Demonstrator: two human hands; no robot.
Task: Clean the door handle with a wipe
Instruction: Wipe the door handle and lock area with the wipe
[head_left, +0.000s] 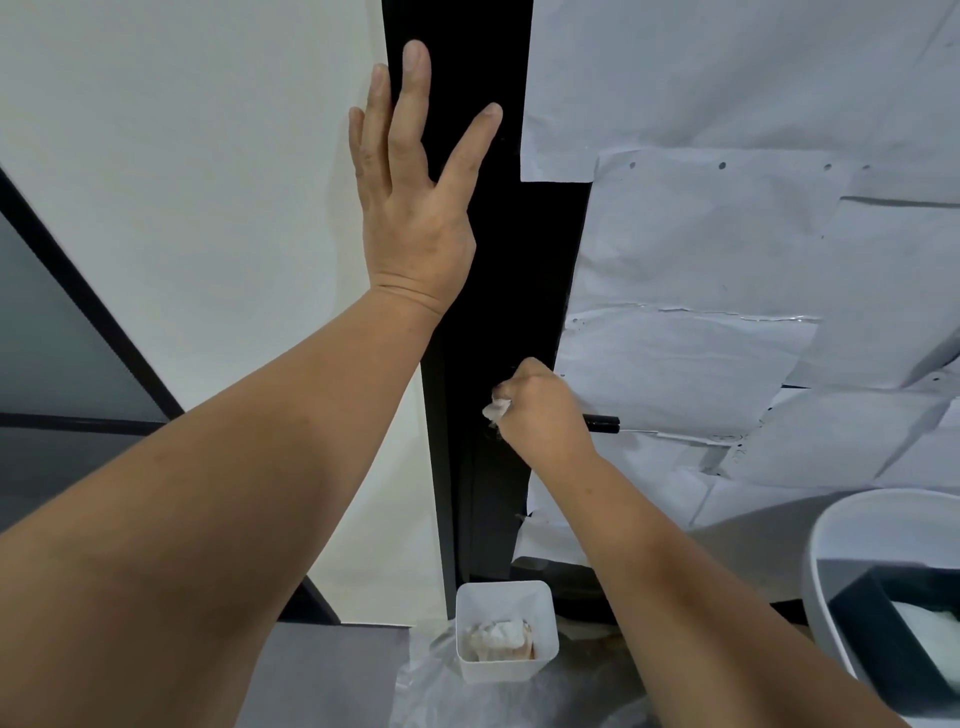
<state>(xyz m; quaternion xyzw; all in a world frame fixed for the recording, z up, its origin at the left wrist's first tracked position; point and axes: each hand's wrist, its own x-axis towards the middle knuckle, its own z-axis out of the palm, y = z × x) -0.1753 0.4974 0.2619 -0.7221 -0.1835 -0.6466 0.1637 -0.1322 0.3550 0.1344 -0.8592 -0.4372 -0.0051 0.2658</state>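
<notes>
While pressed flat: left hand (410, 208), fingers straight on black door frame (498, 291)
Right hand (540, 410): fingers curled around wipe (494, 410)
Door handle (602, 422): black, protruding just right of those fingers
White bin (504, 631): below, holding crumpled wipes

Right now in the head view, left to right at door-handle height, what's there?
White wall → black door frame → wipe → right hand → door handle tip → paper-covered door.
</notes>
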